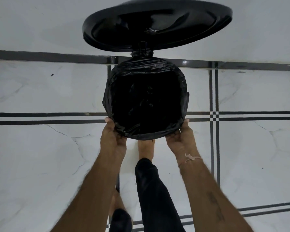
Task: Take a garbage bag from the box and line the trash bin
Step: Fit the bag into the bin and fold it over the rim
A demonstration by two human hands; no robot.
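Garbage bag [146,66] sits inside the trash bin [141,53] with its mouth folded over the rim, where the left hand [113,131] and right hand [179,133] each grip the fold, so tug down evenly, smoothing slack between the grips.

One bin [141,54], one lid [157,25], one bag [146,64] — one left hand [113,133], one right hand [180,136]

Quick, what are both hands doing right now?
Left hand: closed, gripping the folded-over edge of the garbage bag on the near left.
Right hand: closed, gripping the same edge on the near right.
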